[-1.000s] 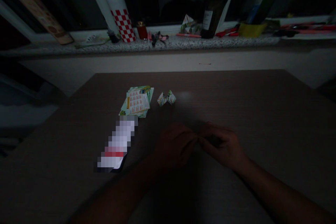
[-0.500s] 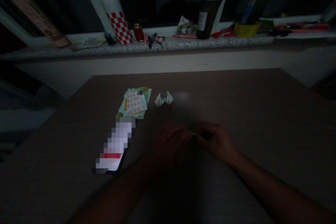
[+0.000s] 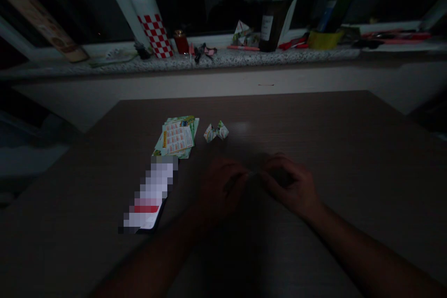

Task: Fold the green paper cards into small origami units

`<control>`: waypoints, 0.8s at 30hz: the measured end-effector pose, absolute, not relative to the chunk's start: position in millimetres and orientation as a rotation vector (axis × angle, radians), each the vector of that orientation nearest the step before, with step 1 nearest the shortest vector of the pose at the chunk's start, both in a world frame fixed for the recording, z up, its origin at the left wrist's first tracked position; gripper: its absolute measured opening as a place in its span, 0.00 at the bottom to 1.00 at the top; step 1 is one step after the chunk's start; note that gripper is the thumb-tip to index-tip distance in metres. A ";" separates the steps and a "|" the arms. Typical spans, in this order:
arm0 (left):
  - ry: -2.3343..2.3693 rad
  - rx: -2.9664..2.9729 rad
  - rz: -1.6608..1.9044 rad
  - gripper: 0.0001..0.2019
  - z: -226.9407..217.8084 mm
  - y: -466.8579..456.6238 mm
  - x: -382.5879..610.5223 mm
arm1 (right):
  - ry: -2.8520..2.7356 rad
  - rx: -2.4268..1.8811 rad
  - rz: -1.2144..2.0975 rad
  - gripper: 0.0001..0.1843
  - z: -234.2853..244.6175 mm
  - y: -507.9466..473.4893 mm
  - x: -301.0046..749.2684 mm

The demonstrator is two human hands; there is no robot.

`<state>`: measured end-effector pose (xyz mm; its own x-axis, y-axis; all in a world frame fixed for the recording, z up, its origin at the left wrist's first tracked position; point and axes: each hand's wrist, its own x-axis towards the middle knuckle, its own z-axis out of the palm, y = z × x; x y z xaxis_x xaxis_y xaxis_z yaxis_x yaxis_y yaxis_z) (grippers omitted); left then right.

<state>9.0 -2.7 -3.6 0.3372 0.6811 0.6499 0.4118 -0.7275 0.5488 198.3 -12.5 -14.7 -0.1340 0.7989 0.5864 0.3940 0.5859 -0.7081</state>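
Note:
The scene is very dark. My left hand (image 3: 223, 186) and my right hand (image 3: 289, 184) rest on the brown table (image 3: 349, 149), fingertips meeting in a pinch near the middle. Whatever they pinch is tiny and lost in shadow. Beyond my hands lie two small folded paper pieces (image 3: 216, 132), side by side. Left of them sits a small stack of printed paper sheets (image 3: 176, 138). A phone with a lit screen (image 3: 148, 195) lies below the stack, to the left of my left hand.
A stone window sill (image 3: 223, 59) runs behind the table. On it stand a white bottle with red checks (image 3: 148, 18), a dark bottle (image 3: 274, 18), a small red jar (image 3: 181, 41), a folded paper shape (image 3: 244, 33), pens and clutter.
Both hands have shifted slightly away from me on the table and stay pinched together. The papers and the phone lie where they were.

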 end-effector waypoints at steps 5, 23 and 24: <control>0.875 2.252 1.213 0.02 -4.3 -6.9 13.2 | -1.824 -0.818 0.464 0.08 -9.3 -17.2 197.1; 0.836 2.171 1.191 0.01 -0.5 -11.6 21.5 | -1.785 -0.834 0.614 0.05 -14.6 -16.1 190.9; 0.842 2.148 1.217 0.02 0.6 -12.7 21.6 | -1.787 -0.830 0.616 0.05 -14.9 -15.9 190.4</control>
